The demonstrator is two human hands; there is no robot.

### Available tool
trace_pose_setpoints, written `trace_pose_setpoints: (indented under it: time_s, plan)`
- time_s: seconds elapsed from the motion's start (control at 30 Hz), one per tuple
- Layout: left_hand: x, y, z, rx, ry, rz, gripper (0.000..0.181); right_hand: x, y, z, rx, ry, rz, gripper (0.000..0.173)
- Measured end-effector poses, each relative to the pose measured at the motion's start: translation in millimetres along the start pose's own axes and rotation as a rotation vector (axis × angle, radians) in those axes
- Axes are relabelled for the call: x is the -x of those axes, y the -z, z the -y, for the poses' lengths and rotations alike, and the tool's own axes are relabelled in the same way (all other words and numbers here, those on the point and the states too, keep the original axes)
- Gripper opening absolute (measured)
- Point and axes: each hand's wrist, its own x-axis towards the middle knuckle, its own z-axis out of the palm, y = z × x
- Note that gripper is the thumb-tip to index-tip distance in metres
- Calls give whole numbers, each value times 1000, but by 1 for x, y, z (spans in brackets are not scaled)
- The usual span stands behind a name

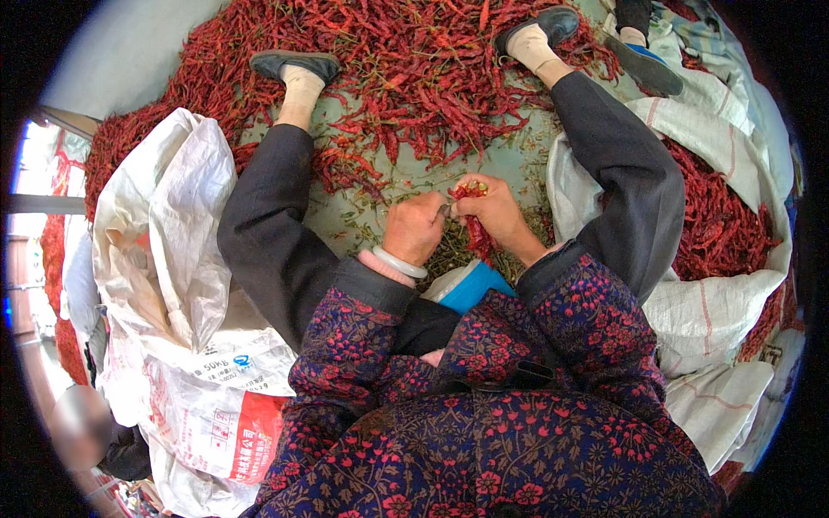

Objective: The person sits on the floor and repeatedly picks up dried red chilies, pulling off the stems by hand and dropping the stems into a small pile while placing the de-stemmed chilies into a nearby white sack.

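Note:
My right hand [495,210] is closed around a small bunch of dried red chilli peppers [478,236], their tips hanging down out of the grip. Against its fingertips, my left hand [414,226] is curled with the thumb and fingers drawn together. A small dark piece shows at the left thumb tip; I cannot tell what it is or whether those fingers pinch a stem. A white bangle [401,263] circles the left wrist. Below both hands lie loose green-brown chilli stems [447,249], beside a blue and white object [476,288] partly hidden by the jacket.
A wide heap of dried red chillies [401,58] spreads beyond my hands, between and around my shoes. White woven sacks stand at left [165,239] and right [712,304], the right one with chillies. Another person's shoe [647,65] is at upper right; a person [123,447] is at lower left.

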Motion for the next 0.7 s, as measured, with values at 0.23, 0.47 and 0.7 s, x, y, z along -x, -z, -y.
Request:
trace_pose_setpoints:
  time_s: [0.23,0.47,0.7]
  plan:
    - [5,-17,-2,-44,196,-82,10,1,-2,-9,362,152,-81,11]
    - [5,-17,64,-223,328,-70,11,30,-36,28,-132,48,285,14]
    - [9,-5,45,-116,132,134,31,11,0,26,-459,-28,-74,23]
